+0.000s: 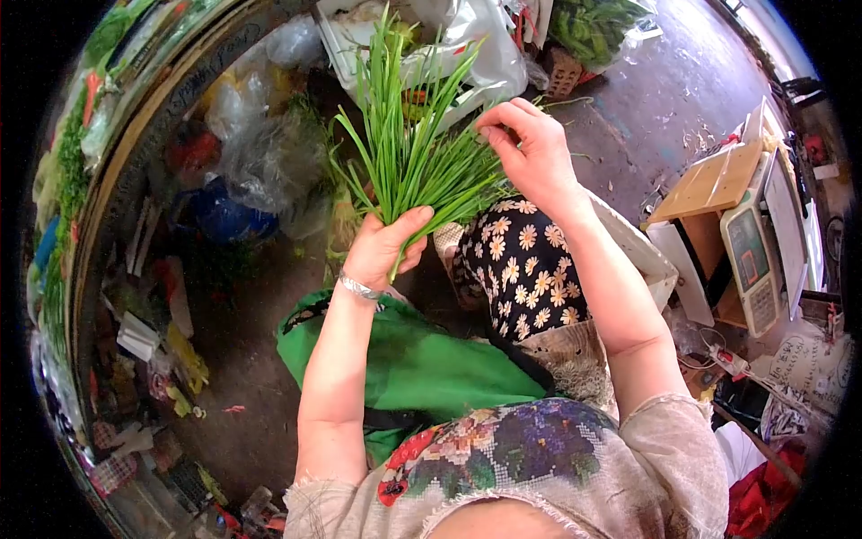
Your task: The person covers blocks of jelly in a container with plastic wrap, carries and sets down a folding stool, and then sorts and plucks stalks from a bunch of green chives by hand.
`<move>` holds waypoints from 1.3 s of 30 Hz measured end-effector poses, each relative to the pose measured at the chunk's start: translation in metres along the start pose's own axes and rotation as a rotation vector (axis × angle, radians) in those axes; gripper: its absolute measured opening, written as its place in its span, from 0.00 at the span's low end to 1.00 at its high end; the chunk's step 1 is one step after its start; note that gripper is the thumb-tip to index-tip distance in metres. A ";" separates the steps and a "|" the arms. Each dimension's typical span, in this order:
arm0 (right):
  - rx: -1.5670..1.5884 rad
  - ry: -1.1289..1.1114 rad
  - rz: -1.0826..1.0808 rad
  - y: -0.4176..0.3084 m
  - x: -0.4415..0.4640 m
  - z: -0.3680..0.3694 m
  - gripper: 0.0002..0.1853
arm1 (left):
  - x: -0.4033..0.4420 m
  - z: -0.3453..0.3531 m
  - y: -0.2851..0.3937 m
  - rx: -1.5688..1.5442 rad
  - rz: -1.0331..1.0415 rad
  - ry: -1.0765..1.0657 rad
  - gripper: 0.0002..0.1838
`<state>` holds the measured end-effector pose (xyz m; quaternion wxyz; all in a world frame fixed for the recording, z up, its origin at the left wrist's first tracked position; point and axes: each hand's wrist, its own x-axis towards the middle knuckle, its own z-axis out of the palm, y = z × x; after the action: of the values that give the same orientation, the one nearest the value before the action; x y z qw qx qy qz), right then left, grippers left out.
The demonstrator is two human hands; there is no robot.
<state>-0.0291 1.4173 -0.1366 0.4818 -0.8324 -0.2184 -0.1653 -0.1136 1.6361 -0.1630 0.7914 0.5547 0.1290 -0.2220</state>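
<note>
My left hand [382, 250] is wrapped round the lower stems of a bunch of long, thin green leaves, which look like garlic chives [402, 148]. The leaves fan out upward and to the right above the fist. My right hand [537, 153] is raised at the right edge of the bunch, its thumb and forefinger pinched together by the leaf tips. Whatever lies between those fingertips is too small to make out. Below the bunch, a green cloth [422, 355] lies across my lap, beside flower-patterned trousers [530, 265].
A white box with a plastic bag [485, 45] stands ahead, with leafy greens [593, 31] in a container farther right. Clear plastic bags [260, 135] and a blue bundle [229, 211] lie to the left. A scale with a keypad [750, 260] stands at the right.
</note>
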 end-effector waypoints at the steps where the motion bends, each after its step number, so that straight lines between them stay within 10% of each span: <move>1: 0.003 0.035 0.007 0.002 0.000 0.000 0.04 | 0.000 -0.001 -0.001 0.000 0.000 0.001 0.14; 6: 0.202 0.280 0.260 0.019 0.006 -0.021 0.09 | 0.000 -0.003 -0.002 -0.054 0.028 0.069 0.14; 13: -0.920 0.086 0.046 0.040 -0.013 -0.050 0.10 | 0.006 -0.008 0.003 -0.199 0.068 0.038 0.12; 19: 0.262 -0.557 0.517 0.000 -0.026 -0.012 0.24 | 0.007 0.001 0.009 -0.221 0.114 0.060 0.14; 24: 0.925 -0.469 0.617 -0.015 -0.023 0.035 0.33 | 0.005 0.005 0.004 -0.059 0.170 0.086 0.13; 26: 1.218 -0.485 0.972 -0.009 -0.015 0.041 0.31 | 0.004 0.004 0.005 0.230 0.241 0.010 0.13; 34: 1.257 -0.392 0.784 -0.022 -0.031 0.076 0.33 | 0.016 -0.003 -0.005 0.712 0.467 0.086 0.09; 39: 1.109 -0.398 0.787 -0.019 -0.038 0.088 0.40 | 0.017 -0.010 0.001 1.110 0.067 0.160 0.16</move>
<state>-0.0657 1.4949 -0.1837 0.8097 -0.4958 -0.0373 0.3118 -0.0984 1.6425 -0.1737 0.3751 0.9069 0.0347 -0.1888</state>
